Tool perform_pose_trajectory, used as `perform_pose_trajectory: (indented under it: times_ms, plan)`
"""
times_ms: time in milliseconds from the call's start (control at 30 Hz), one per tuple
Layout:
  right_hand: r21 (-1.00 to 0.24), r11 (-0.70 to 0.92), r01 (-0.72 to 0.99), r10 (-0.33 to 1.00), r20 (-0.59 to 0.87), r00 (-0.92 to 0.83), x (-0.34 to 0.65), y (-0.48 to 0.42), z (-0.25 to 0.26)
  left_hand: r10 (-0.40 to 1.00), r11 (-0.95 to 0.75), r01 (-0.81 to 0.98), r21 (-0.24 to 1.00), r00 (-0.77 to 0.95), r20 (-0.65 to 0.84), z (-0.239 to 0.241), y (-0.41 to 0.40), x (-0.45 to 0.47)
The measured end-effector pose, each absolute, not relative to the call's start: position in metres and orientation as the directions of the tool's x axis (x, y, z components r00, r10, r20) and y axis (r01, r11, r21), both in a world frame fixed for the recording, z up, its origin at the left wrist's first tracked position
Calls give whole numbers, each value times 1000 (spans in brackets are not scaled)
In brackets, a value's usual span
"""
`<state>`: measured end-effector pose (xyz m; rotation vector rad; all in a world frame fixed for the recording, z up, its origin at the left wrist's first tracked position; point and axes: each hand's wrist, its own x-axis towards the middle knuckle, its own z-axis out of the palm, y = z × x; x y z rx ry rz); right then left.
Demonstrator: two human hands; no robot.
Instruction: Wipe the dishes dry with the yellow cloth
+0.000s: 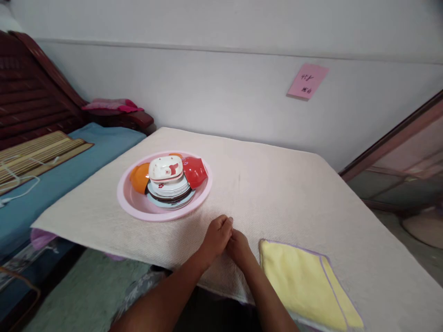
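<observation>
My left hand (218, 235) and my right hand (238, 246) are clasped together above the near edge of the cloth-covered table. The fingers of both are curled closed and press against each other; no object shows in them. To the left of my hands stands a pink oval basin (138, 210). It contains a stack of plates (171, 188), white rectangular dishes (166, 168) on top, an orange bowl (140, 178) and a red bowl (195, 171) leaning at the sides. Right of my right hand lies a folded yellow towel (301, 276) with purple edging.
A cream cloth (270, 184) covers the table, which reaches back to the white wall. On the wall hangs a pink paper (307, 82) with handwriting. At left is a wooden bench (34, 87) with a blue cover (107, 138), a bamboo mat (44, 147) and a white cable.
</observation>
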<state>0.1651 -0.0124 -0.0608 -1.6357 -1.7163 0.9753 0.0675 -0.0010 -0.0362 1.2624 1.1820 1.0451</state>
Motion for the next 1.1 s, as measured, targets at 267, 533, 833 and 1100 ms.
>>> perform_pose_trajectory:
  times_ms: [267,533,833,1100]
  plan:
    - [-825,9,565,991,-69,-118,148,-31,-56,987,96,23,995,125,-98,-12,-20,48]
    - [-823,4,568,990,-77,-119,152,-44,-52,980,72,6,997,187,-72,-20,-28,46]
    - [-842,-27,539,995,-74,-67,163,-29,-42,988,96,-119,988,130,-80,-16,-21,53]
    - [-984,-156,85,987,-153,38,168,-25,-29,973,215,-327,920,154,-172,-4,-14,51]
